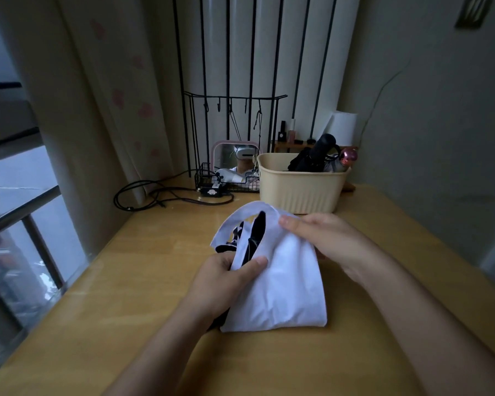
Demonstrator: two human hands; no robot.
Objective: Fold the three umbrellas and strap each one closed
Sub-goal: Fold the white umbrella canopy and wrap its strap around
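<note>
A collapsed white umbrella [283, 278] with a black inner lining lies over the wooden table [126, 295] in front of me. My left hand [226, 277] grips its left side, thumb pressed on the white fabric and fingers curled under. My right hand [323, 238] holds the upper right fold of the canopy, fingers lying across the cloth. A white loop of fabric arches at the far end. A black folded umbrella [315, 155] and a grey umbrella with a pink handle [344, 160] stand in the beige basket [297, 190].
A black wire basket [226, 182], a pink-framed mirror [235, 158] and a coil of black cable [155, 195] sit at the back left. A window with a metal rail [20, 212] runs along the left edge. A wall is close on the right.
</note>
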